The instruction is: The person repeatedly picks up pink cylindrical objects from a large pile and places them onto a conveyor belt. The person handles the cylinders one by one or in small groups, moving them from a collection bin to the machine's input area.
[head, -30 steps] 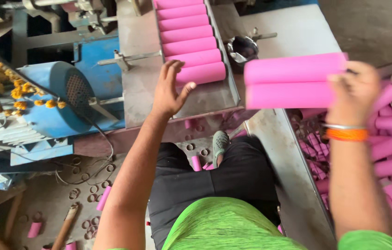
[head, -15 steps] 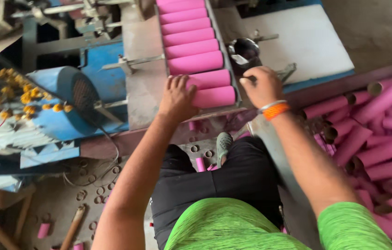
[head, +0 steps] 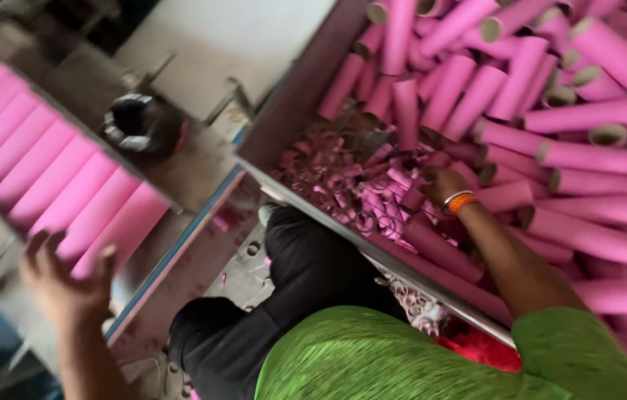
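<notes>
Everywhere smooth pink cardboard tubes — cylindrical

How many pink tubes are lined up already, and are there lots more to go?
Done: a row of pink tubes already lies side by side in the metal tray, with the left hand at its near end. In hand: the right hand reaches into the pile of loose tubes. Left: that pile looks big, so plenty remain.

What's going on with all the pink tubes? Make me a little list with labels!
left hand: left hand spread at the near end of the row of pink tubes
right hand: right hand reaching into the heap of pink tubes, grip hidden
wrist: orange bangle
also: small pink rings, dark metal part
</notes>
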